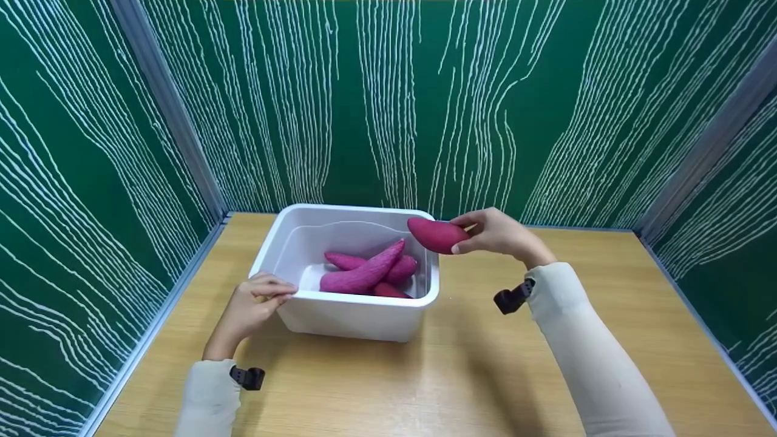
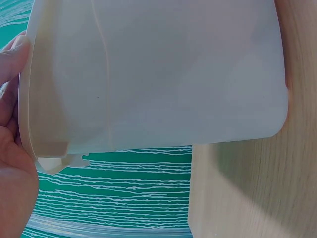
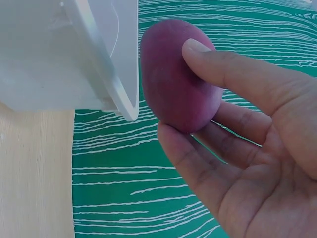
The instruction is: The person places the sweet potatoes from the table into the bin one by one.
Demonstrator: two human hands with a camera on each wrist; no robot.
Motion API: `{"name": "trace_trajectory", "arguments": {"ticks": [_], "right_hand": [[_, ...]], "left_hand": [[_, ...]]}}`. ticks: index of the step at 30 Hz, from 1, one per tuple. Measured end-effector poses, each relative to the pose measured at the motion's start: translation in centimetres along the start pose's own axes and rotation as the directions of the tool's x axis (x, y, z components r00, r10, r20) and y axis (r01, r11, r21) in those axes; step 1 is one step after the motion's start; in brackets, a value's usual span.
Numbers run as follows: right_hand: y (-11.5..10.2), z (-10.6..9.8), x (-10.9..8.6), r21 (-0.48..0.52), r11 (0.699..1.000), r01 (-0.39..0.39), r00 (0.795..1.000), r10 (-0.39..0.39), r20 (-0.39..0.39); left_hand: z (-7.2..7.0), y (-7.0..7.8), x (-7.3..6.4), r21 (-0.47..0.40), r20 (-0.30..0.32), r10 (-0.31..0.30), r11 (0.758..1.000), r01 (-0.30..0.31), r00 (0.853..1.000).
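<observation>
My right hand (image 1: 501, 235) pinches a dark red sweet potato (image 1: 436, 234) between thumb and fingers, above the right rim of a white plastic bin (image 1: 358, 318). The right wrist view shows the thumb on one side of the sweet potato (image 3: 173, 74) and the fingertips beneath it, beside the bin wall (image 3: 44, 59). At the bin's front left corner, my left hand (image 1: 252, 306) grips the rim, as the left wrist view also shows with the thumb (image 2: 15, 57) against the edge. Several sweet potatoes lie inside, among them a long purple one (image 1: 364, 273) on top; those beneath are partly hidden.
The bin stands on a light wooden table (image 1: 485, 376). Green panels (image 1: 388, 103) with white wavy lines rise behind and at both sides, joined by grey metal posts (image 1: 176, 109). A black camera (image 1: 513, 297) is worn on the right wrist, another (image 1: 249, 378) on the left.
</observation>
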State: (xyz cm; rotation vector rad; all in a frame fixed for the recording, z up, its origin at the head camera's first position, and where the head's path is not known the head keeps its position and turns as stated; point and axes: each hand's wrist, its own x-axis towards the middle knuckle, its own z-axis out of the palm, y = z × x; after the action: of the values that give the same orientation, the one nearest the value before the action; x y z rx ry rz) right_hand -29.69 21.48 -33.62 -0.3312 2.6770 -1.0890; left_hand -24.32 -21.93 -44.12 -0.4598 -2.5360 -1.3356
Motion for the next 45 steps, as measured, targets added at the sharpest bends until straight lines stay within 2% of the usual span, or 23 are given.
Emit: {"name": "trace_trajectory", "arguments": {"ticks": [15,21,33,45], "right_hand": [[-1.1,1.0,1.2,-0.002,1.0,0.01,1.0,-0.01,0.009],[-1.4,1.5,1.4,0.008,1.0,0.003,1.0,-0.003,0.01],[-1.9,2.5,1.8,0.028,1.0,0.013,1.0,-0.014,0.025],[-1.9,3.6,2.0,0.062,0.997,0.043,0.998,-0.045,0.038]], "left_hand": [[-0.1,0.2,0.2,0.004,0.028,-0.043,0.999,0.043,0.999],[0.0,0.2,0.2,0.011,0.026,-0.032,0.999,0.032,0.999],[0.1,-0.2,0.1,-0.046,0.0,0.009,0.999,-0.009,1.0],[-0.1,-0.4,0.1,-0.029,0.009,-0.01,1.0,0.01,1.0]]}}
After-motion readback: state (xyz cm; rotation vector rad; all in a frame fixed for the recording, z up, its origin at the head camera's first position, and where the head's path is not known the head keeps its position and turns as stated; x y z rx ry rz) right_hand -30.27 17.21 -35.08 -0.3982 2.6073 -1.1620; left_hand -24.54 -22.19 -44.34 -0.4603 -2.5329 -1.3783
